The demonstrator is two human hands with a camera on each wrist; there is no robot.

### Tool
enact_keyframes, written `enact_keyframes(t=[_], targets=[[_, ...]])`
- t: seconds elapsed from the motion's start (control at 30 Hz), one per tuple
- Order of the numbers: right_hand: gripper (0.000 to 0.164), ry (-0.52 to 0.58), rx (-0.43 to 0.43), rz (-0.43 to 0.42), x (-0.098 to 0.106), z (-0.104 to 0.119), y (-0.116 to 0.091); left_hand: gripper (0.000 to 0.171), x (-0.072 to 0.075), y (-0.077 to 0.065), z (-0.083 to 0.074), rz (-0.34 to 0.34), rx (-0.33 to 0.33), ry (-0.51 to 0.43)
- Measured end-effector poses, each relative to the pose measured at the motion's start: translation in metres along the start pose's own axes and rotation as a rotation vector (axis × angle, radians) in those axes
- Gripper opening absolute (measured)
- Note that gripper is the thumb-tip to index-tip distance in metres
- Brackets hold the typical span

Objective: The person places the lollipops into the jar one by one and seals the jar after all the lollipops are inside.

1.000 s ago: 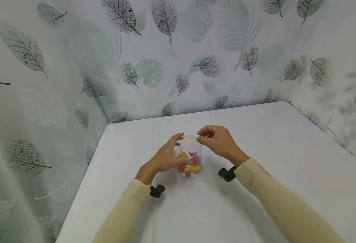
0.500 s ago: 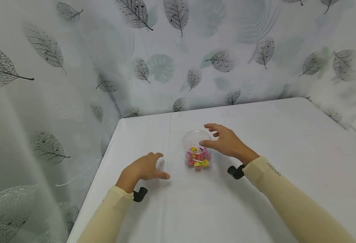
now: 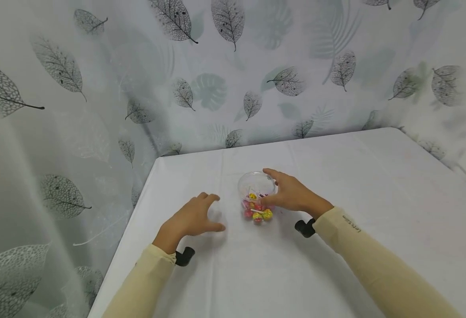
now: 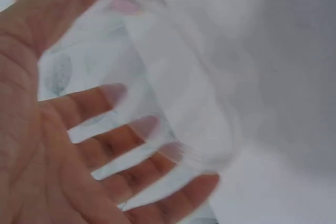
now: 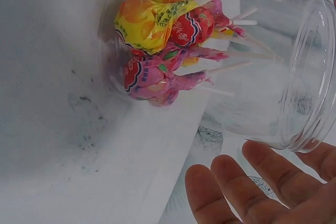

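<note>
**Clear jar of lollipops at our right hand, left hand free beside it**

Leaf-printed curtains point(image 3: 225, 79) close off the back and the left side, and in front of them we work over a table covered with a white cloth point(image 3: 376, 212).

Our right hand point(image 3: 292, 194) is at the clear plastic jar point(image 3: 257, 187), which stands on the cloth near the middle of the table with its mouth up and no lid on it. From the head view the thumb and fingers curve round the jar's right side, the forefinger reaching along the rim. In the right wrist view the fingers point(image 5: 252, 182) lie just off the open rim of the jar point(image 5: 294, 77), so we cannot tell how firmly the hand bears on it. Inside the jar, at its bottom and away from the fingers, sit the wrapped lollipops point(image 5: 168, 30), red, pink and yellow, their white sticks pointing toward the mouth.

Our left hand point(image 3: 193, 218) hovers over the cloth to the left of the jar, apart from it, fingers spread and relaxed, holding nothing. The left wrist view shows the spread fingers point(image 4: 131, 129) of that hand, much blurred, with something clear and blurred just beyond them that we cannot make out.

Both forearms wear beige sleeves point(image 3: 360, 251), each with a small black camera mount point(image 3: 304, 227) at the wrist.
</note>
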State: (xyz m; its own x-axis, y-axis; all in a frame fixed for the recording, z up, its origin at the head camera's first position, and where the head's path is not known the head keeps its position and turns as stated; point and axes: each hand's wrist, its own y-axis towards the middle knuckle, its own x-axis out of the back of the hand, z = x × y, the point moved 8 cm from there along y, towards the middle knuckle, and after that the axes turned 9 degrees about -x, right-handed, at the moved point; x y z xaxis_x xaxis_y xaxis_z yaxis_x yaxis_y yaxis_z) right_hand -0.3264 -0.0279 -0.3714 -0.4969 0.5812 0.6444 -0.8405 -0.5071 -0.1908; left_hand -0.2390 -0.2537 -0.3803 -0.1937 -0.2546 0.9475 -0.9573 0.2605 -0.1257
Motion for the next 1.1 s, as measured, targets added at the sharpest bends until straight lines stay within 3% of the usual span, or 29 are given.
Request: enact_keyframes(t=[0.23,0.4,0.53,0.8,1.1], targets=[[0.102,0.022,-0.013,0.008,0.0,-0.002,-0.001,0.087,0.049,0.026,-0.025,-0.143,-0.128,-0.087],[0.099,0.014,-0.014,0.0,0.002,-0.003,-0.001,0.089,0.066,0.043,-0.046,-0.157,-0.183,-0.116],[0.098,0.019,0.006,-0.002,0.003,-0.004,-0.001,0.092,0.067,0.057,-0.06,-0.141,-0.205,-0.127],[0.1,0.042,0.027,-0.008,0.008,-0.012,-0.004,0.088,0.051,0.08,-0.092,-0.061,-0.315,-0.038],[0.1,0.055,0.053,-0.005,0.014,-0.014,-0.008,0.087,0.041,0.093,-0.103,-0.014,-0.336,0.012]])
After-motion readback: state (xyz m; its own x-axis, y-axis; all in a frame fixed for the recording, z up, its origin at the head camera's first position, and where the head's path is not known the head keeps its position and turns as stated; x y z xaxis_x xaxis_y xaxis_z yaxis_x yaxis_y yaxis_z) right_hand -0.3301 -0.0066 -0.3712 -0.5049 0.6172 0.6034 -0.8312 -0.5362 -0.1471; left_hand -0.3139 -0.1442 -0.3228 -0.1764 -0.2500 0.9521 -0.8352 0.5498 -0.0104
